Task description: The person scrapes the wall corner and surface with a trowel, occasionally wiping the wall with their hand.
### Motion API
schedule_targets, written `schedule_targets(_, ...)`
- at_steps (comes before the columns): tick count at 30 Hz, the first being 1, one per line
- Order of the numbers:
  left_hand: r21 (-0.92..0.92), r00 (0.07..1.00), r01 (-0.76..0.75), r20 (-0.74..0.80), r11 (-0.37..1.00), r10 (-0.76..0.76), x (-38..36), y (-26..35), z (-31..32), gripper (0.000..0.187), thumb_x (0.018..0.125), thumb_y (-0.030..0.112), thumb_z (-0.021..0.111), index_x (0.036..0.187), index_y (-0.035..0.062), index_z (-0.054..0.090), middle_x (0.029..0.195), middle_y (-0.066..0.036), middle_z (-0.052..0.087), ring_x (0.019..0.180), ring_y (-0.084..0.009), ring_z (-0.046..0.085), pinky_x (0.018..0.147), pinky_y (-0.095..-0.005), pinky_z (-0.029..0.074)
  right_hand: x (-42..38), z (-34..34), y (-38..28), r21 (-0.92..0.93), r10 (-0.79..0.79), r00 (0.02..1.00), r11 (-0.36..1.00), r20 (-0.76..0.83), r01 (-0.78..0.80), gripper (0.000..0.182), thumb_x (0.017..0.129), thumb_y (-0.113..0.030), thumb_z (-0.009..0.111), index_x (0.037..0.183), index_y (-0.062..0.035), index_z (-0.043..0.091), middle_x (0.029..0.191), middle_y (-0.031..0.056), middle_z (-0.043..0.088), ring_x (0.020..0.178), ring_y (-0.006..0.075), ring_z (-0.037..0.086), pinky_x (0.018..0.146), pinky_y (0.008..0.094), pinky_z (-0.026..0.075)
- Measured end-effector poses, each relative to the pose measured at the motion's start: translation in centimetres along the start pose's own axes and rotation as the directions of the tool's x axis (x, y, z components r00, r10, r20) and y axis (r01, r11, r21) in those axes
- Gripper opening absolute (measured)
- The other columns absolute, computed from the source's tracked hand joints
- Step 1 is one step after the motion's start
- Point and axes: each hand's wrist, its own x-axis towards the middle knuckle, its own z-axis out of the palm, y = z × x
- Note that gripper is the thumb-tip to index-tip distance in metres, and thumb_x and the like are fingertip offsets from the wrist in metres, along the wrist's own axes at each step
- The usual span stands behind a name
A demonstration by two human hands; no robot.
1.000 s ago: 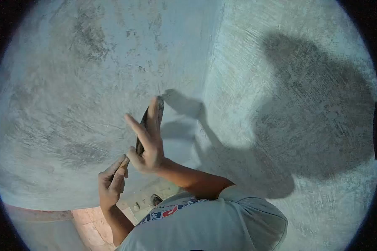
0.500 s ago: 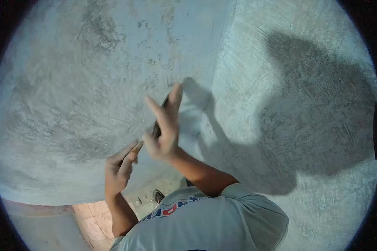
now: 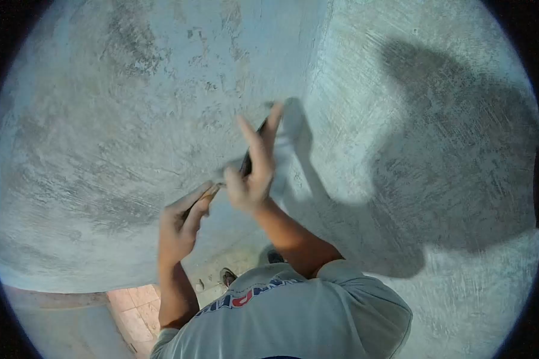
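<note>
My left hand (image 3: 179, 230) is closed around a small scraper-like tool with a yellowish handle (image 3: 209, 192); its thin metal end points up and right toward the other hand. My right hand (image 3: 254, 173) grips a dark, long-edged tool, seemingly a trowel (image 3: 246, 163), with two fingers stretched along it. That tool lies against or very near the left wall (image 3: 132, 137), close to the corner. Blur and the fingers hide much of its blade. The left wall carries patchy grey and whitish plaster.
A second plastered wall (image 3: 353, 119) with streaky marks meets the first at a corner, and large shadows fall on it. Below are floor tiles (image 3: 141, 311), a shoe (image 3: 227, 276) and a small lump on the floor. A low ledge or wall stands at lower left.
Both hands and their tools have moved up and to the right, toward the corner. Each hand keeps its grip.
</note>
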Motion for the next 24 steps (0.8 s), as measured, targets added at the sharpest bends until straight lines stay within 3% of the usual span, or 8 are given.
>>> schedule_targets(3,-0.055,0.978,0.198,-0.057,0.979,-0.202,-4.5,-1.7,-5.0,0.038,0.108,0.019,0.067,0.141,0.0006,0.07,0.089,-0.001,0.068,0.063,-0.0029,0.043,0.056,-0.0212,0.035,-3.9,4.9,-4.1,0.027,0.002,0.993,1.0,0.115,-0.005,0.074,0.086,-0.023,0.063,0.158,-0.0075,0.055,0.173,0.0434,-0.002,0.161,0.0601,-0.007,0.125,0.0734,-0.003)
schedule_targets(7,-0.095,0.987,0.13,-0.086,0.987,-0.138,-5.4,-2.7,-5.3,0.037,0.107,0.016,0.067,0.14,-0.0004,0.071,0.089,-0.001,0.068,0.069,-0.0059,0.05,0.063,-0.0222,0.041,-4.3,4.5,-4.7,-0.027,0.035,0.965,0.999,0.259,-0.029,0.071,0.091,-0.033,0.062,0.158,-0.0093,0.056,0.17,0.0472,-0.006,0.159,0.0641,-0.01,0.123,0.0749,-0.006)
schedule_targets(9,-0.03,0.998,0.026,-0.059,0.999,-0.028,-2.3,-1.2,-2.2,0.036,0.108,0.015,0.066,0.14,-0.0005,0.071,0.088,-0.002,0.068,0.073,-0.0077,0.053,0.067,-0.0229,0.044,-2.5,2.9,-1.6,0.038,-0.009,0.998,0.999,0.063,0.006,0.068,0.091,-0.028,0.058,0.155,-0.0055,0.059,0.174,0.0422,-0.003,0.162,0.0585,-0.01,0.124,0.0721,-0.007)
schedule_targets(12,-0.01,0.999,-0.033,-0.033,0.999,0.033,1.5,-0.2,1.6,0.034,0.108,0.014,0.065,0.138,-0.0011,0.072,0.087,-0.003,0.069,0.078,-0.0095,0.055,0.071,-0.0235,0.046,0.4,-0.9,2.6,-0.008,-0.056,0.998,0.998,-0.012,0.056,0.07,0.083,-0.014,0.057,0.151,-0.0009,0.062,0.176,0.0385,0.002,0.164,0.0538,-0.007,0.126,0.0711,-0.005)
schedule_targets(14,-0.014,0.997,-0.073,-0.006,0.997,0.073,2.5,-0.1,1.9,0.034,0.109,0.015,0.065,0.138,-0.0013,0.071,0.087,-0.002,0.069,0.074,-0.0085,0.053,0.068,-0.0225,0.044,0.8,-0.9,2.2,-0.065,-0.02,1.0,0.998,-0.007,0.02,0.067,0.087,-0.021,0.06,0.152,-0.0047,0.061,0.175,0.0385,0.002,0.164,0.0547,-0.004,0.126,0.0711,-0.004)
schedule_targets(19,-0.107,0.986,0.131,-0.085,0.986,-0.14,-3.3,-3.4,-5.1,0.036,0.108,0.018,0.066,0.138,-0.001,0.072,0.084,0.0,0.068,0.065,-0.0049,0.047,0.058,-0.0217,0.038,-2.5,4.7,-4.1,-0.14,0.033,0.984,0.99,0.173,-0.009,0.066,0.094,-0.036,0.064,0.157,-0.017,0.058,0.175,0.0394,0.001,0.16,0.0629,-0.001,0.12,0.0806,-0.001)
schedule_targets(21,-0.145,0.978,0.156,-0.119,0.977,-0.174,-5.2,-4.3,-5.0,0.037,0.108,0.02,0.067,0.138,-0.0013,0.072,0.085,0.0,0.069,0.067,-0.0056,0.05,0.059,-0.0221,0.04,-4.1,5.9,-5.2,-0.115,0.047,0.951,0.993,0.305,-0.012,0.065,0.097,-0.044,0.062,0.155,-0.0153,0.061,0.174,0.0411,0.001,0.162,0.06,-0.003,0.123,0.0755,-0.004)
schedule_targets(24,-0.072,0.987,0.079,-0.133,0.994,-0.088,-3.3,-3.4,-2.9,0.036,0.108,0.019,0.066,0.138,-0.0007,0.072,0.087,-0.001,0.07,0.07,-0.0069,0.053,0.062,-0.0225,0.042,-3.0,3.7,-1.9,-0.13,-0.04,0.981,0.989,0.19,0.066,0.064,0.097,-0.043,0.06,0.154,-0.014,0.061,0.175,0.0382,0.006,0.162,0.0592,0.004,0.122,0.0766,-0.004)
